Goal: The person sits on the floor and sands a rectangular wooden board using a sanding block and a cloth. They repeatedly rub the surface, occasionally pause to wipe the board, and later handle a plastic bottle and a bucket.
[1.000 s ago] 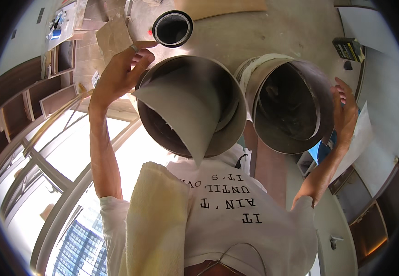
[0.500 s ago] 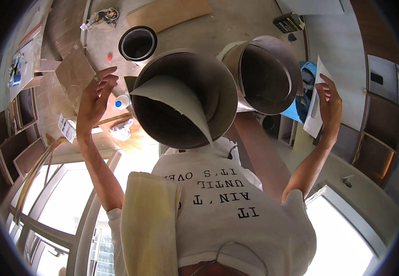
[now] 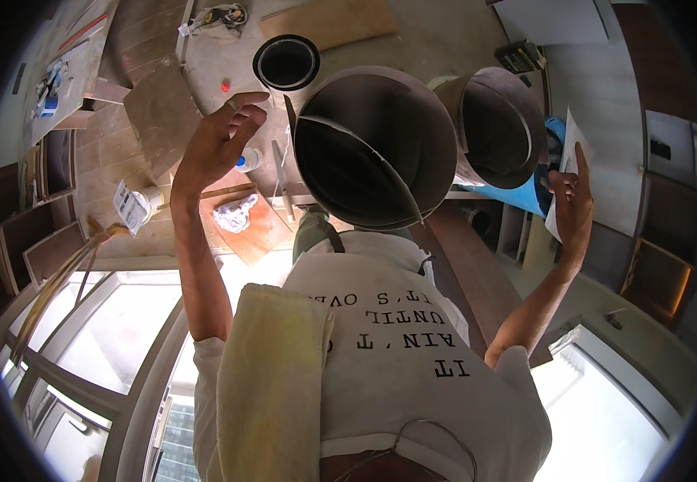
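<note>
My left hand (image 3: 218, 149) is raised at the left of the large curled sheet roll, its fingers loosely bent and apart, with nothing visible in them. The roll (image 3: 332, 189) is a wide dark tube open toward me, with a pale torn-looking sheet edge curving across its mouth. To its right stands a second brown-grey roll (image 3: 465, 120). My right hand (image 3: 572, 210) is up at the right with the index finger stretched out and the others bent. It overlaps a narrow white sheet (image 3: 575, 136); whether it touches the sheet I cannot tell.
Beyond the rolls stands a black-rimmed bucket (image 3: 286, 63). A bottle with a blue cap (image 3: 245, 161) and a crumpled white cloth (image 3: 236, 213) lie near my left arm. Brown boards (image 3: 163, 120) lie on the floor. Open cabinet boxes (image 3: 658, 269) line the right side.
My view has shifted, so the rolls and bucket appear farther right. My left hand appears higher and farther right. The right hand sits slightly lower, its index finger now straighter.
</note>
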A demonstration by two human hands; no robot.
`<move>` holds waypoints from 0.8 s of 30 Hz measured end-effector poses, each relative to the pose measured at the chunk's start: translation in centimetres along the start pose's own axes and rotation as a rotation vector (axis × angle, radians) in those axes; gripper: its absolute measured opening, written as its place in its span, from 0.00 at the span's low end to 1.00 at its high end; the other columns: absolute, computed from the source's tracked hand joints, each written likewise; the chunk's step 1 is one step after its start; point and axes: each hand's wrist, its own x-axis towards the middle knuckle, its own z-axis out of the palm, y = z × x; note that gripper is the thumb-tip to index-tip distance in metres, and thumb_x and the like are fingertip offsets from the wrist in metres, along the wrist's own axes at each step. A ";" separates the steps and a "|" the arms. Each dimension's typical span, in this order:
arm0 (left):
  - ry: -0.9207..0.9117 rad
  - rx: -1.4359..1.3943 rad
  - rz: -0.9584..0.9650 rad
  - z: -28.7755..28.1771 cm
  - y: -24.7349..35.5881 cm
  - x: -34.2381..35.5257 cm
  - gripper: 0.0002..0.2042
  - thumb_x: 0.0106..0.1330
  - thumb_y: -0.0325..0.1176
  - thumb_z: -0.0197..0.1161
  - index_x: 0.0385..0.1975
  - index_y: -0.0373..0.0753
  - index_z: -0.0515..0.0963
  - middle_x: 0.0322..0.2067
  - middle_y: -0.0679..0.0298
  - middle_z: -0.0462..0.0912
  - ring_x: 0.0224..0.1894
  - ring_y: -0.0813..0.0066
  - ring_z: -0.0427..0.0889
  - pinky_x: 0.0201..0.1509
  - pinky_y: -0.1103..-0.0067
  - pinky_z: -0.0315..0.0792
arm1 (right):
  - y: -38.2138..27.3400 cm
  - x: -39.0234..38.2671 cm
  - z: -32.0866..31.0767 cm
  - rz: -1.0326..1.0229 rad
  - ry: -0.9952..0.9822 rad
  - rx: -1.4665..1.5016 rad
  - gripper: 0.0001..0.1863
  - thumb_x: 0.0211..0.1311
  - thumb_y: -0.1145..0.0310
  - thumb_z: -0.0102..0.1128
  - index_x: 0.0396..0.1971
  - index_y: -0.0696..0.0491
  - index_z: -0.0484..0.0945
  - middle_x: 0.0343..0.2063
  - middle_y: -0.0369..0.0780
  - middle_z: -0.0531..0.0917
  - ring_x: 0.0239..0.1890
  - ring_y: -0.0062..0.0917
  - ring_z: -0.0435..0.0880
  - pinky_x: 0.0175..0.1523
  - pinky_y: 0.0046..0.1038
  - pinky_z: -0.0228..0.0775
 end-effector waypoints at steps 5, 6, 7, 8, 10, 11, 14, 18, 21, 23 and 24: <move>0.049 -0.017 -0.010 0.2 -0.2 -2.3 0.16 0.80 0.36 0.57 0.63 0.38 0.75 0.45 0.60 0.86 0.49 0.74 0.84 0.56 0.74 0.76 | -2.1 0.7 1.4 -0.127 -0.007 -0.010 0.34 0.73 0.56 0.63 0.75 0.44 0.65 0.35 0.41 0.89 0.36 0.27 0.89 0.43 0.31 0.82; 0.061 -0.059 0.019 0.7 -1.3 -2.5 0.16 0.80 0.37 0.57 0.63 0.39 0.75 0.43 0.60 0.86 0.48 0.75 0.84 0.55 0.74 0.77 | -2.7 0.5 2.2 -0.144 -0.033 0.004 0.33 0.73 0.57 0.63 0.75 0.45 0.65 0.35 0.41 0.89 0.36 0.26 0.89 0.44 0.31 0.82; 0.078 -0.029 0.012 1.4 -1.7 -2.7 0.17 0.81 0.38 0.56 0.63 0.39 0.74 0.42 0.61 0.86 0.47 0.73 0.85 0.54 0.74 0.77 | -3.5 0.2 3.4 -0.194 -0.086 0.040 0.33 0.73 0.59 0.63 0.75 0.45 0.66 0.36 0.41 0.89 0.37 0.27 0.89 0.45 0.31 0.82; 0.059 0.029 -0.057 2.0 -1.8 -2.6 0.17 0.80 0.38 0.56 0.64 0.39 0.74 0.42 0.60 0.86 0.46 0.69 0.86 0.53 0.74 0.78 | -4.5 -0.6 4.8 -0.240 -0.134 0.067 0.33 0.72 0.60 0.64 0.75 0.46 0.66 0.37 0.41 0.89 0.38 0.27 0.89 0.47 0.31 0.82; 0.076 0.046 -0.042 3.5 -3.0 -2.8 0.19 0.79 0.37 0.58 0.65 0.40 0.73 0.45 0.58 0.87 0.45 0.66 0.87 0.51 0.74 0.78 | -7.2 -2.0 7.2 -0.278 -0.288 0.132 0.34 0.71 0.63 0.65 0.75 0.48 0.66 0.40 0.42 0.88 0.41 0.27 0.88 0.51 0.32 0.81; 0.066 0.035 -0.120 4.1 -3.5 -2.7 0.22 0.77 0.43 0.60 0.65 0.40 0.72 0.46 0.58 0.88 0.45 0.65 0.87 0.51 0.73 0.78 | -8.0 -2.5 8.7 -0.317 -0.364 0.187 0.35 0.70 0.61 0.66 0.75 0.48 0.66 0.42 0.44 0.88 0.41 0.28 0.88 0.51 0.34 0.82; 0.118 -0.017 -0.177 5.8 -4.5 -3.5 0.28 0.74 0.50 0.62 0.68 0.41 0.71 0.49 0.56 0.87 0.47 0.60 0.86 0.53 0.71 0.78 | -11.6 -4.2 12.1 -0.352 -0.468 0.175 0.35 0.69 0.59 0.67 0.74 0.46 0.67 0.43 0.47 0.88 0.41 0.31 0.89 0.50 0.35 0.81; 0.209 -0.136 -0.202 8.1 -4.0 -6.0 0.31 0.73 0.53 0.62 0.70 0.42 0.69 0.54 0.49 0.84 0.52 0.56 0.85 0.58 0.69 0.77 | -13.5 -4.0 15.2 -0.411 -0.615 0.022 0.31 0.71 0.60 0.64 0.72 0.47 0.69 0.42 0.51 0.87 0.39 0.39 0.90 0.47 0.37 0.80; 0.247 -0.195 -0.252 9.1 -6.3 -7.3 0.33 0.73 0.53 0.63 0.70 0.37 0.67 0.58 0.47 0.81 0.55 0.56 0.85 0.59 0.67 0.78 | -12.4 -2.9 16.3 -0.488 -0.614 -0.141 0.24 0.73 0.66 0.59 0.66 0.52 0.72 0.32 0.55 0.85 0.36 0.50 0.87 0.43 0.42 0.76; 0.289 -0.225 -0.297 9.6 -7.6 -8.9 0.33 0.74 0.52 0.63 0.70 0.35 0.67 0.59 0.47 0.80 0.55 0.56 0.85 0.59 0.66 0.78 | -12.6 -2.2 15.5 -0.487 -0.586 -0.171 0.21 0.72 0.68 0.58 0.62 0.54 0.73 0.29 0.55 0.83 0.35 0.53 0.85 0.40 0.44 0.74; 0.291 -0.266 -0.309 9.5 -7.8 -9.5 0.33 0.74 0.52 0.63 0.70 0.35 0.67 0.60 0.48 0.80 0.55 0.56 0.85 0.58 0.66 0.79 | -12.4 -1.7 14.9 -0.504 -0.563 -0.162 0.20 0.72 0.68 0.58 0.61 0.55 0.74 0.28 0.55 0.83 0.34 0.54 0.85 0.39 0.45 0.74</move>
